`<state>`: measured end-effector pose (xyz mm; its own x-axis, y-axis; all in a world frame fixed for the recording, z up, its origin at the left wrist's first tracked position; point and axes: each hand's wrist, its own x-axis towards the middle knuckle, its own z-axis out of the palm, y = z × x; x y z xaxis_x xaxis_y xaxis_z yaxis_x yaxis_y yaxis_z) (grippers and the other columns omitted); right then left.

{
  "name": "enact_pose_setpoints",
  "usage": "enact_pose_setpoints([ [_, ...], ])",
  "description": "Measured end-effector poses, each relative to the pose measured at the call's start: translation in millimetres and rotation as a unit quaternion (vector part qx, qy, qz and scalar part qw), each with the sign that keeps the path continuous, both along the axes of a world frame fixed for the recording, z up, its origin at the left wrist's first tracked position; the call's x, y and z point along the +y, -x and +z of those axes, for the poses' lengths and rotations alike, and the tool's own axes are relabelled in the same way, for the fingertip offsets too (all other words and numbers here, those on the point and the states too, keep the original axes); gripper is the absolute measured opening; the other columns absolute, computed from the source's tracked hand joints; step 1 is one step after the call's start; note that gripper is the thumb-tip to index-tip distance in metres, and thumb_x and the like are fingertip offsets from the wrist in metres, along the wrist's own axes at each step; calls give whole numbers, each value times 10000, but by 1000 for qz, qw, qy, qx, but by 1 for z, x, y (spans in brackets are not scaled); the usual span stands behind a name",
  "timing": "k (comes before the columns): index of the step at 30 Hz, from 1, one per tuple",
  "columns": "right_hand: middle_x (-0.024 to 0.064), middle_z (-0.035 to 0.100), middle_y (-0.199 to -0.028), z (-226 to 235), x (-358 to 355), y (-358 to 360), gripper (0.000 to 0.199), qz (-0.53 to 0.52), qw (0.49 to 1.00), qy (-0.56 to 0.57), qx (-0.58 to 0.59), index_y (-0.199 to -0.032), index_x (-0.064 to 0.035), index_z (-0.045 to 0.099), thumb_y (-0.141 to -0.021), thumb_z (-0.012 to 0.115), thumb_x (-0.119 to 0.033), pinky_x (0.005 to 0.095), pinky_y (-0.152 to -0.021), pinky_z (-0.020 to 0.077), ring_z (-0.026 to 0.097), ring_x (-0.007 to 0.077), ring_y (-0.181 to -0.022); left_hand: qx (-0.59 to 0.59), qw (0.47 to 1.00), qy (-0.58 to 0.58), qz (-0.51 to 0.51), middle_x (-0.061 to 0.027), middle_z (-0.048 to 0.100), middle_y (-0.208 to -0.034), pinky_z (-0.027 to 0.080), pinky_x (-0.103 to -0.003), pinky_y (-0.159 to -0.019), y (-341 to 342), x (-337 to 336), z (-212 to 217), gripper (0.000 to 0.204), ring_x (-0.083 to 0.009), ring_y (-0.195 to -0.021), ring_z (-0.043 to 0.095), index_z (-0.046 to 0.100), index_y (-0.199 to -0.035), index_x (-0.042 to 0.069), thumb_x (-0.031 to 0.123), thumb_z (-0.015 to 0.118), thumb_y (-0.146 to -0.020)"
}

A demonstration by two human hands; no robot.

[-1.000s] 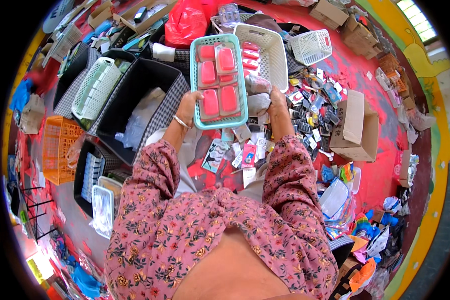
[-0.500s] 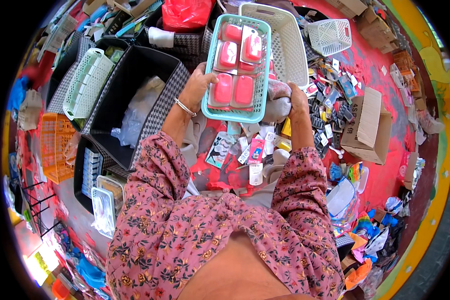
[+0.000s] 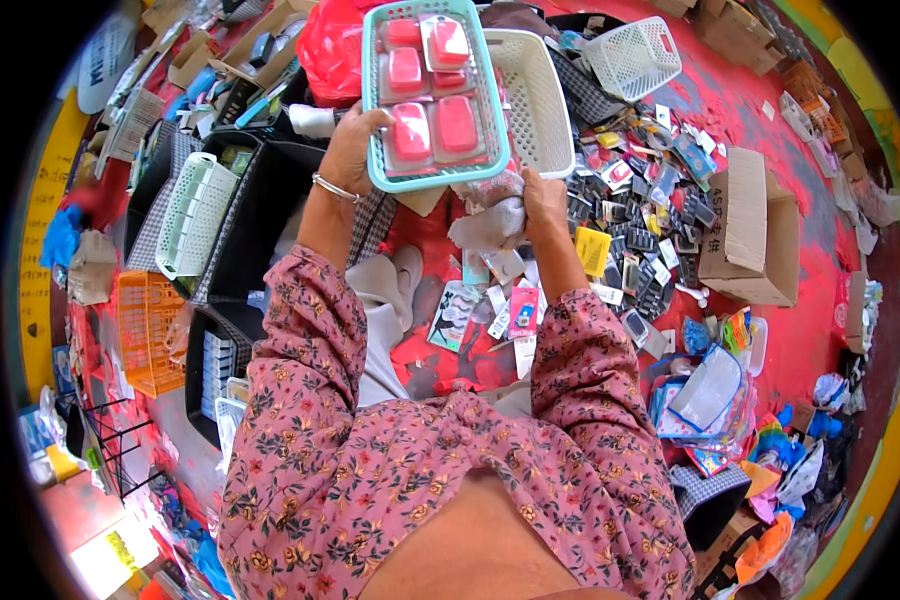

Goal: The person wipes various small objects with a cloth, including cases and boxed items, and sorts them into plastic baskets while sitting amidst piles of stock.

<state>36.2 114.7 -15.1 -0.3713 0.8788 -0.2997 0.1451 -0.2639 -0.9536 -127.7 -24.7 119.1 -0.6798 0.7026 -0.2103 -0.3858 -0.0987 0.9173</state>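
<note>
My left hand [image 3: 350, 150] is closed round the left rim of a mint-green plastic basket [image 3: 440, 182], lifted in front of me. Inside lie several pink-red items in clear packs [image 3: 457, 124], rounded and boxy; their kind I cannot make out. My right hand [image 3: 544, 203] grips a greyish cloth [image 3: 494, 222] just under the basket's right corner. The cloth seems to touch the basket's underside. Just beyond, partly behind the basket, is a larger cream basket [image 3: 545, 120].
Small packaged goods [image 3: 650, 230] cover the floor at right, beside an open cardboard box [image 3: 755, 230]. At left are black fabric bins [image 3: 240, 220], a pale green basket [image 3: 198, 215] and an orange crate [image 3: 145, 340]. A white basket [image 3: 635, 60] lies at the far right.
The mint-green basket has moved up and left in the view, with both hands and the cloth following. More of the cloth now hangs below it. The whole view has shifted slightly.
</note>
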Motion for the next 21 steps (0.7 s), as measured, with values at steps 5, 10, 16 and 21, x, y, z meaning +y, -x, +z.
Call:
enact_pose_setpoints([
  [5, 232, 592, -789, 15, -7, 8, 417, 5, 998, 37, -42, -831, 153, 551, -650, 549, -223, 375, -657, 437, 585, 257, -735, 13, 999, -29, 39, -91, 555, -865, 512, -292, -653, -6, -14, -15, 323, -179, -737, 584, 465, -1021, -15, 2, 479, -699],
  [10, 131, 576, -770, -20, 20, 11, 353, 23, 996, 68, -47, -835, 123, 558, -704, 560, -206, 330, -561, 439, 552, 197, -632, -49, 994, -90, 48, -125, 568, -887, 510, -317, -700, 3, -25, -36, 334, -217, -761, 594, 468, -1030, -32, 37, 478, -703],
  [16, 137, 581, -796, -11, 15, 8, 383, 65, 994, 90, 10, -886, 121, 549, -731, 571, -229, 320, -595, 439, 557, 189, -669, -192, 973, -121, 40, -161, 578, -902, 501, -356, -749, 6, -39, -55, 344, -252, -811, 597, 470, -1020, -58, 42, 466, -690],
  [21, 161, 607, -841, -2, 4, -1, 438, 75, 992, 97, -25, -897, 100, 588, -710, 557, -295, 331, -687, 424, 569, 204, -761, -250, 965, -76, 13, -101, 580, -720, 523, -314, -587, -19, -26, -43, 216, -215, -580, 585, 504, -890, -33, 55, 483, -694],
])
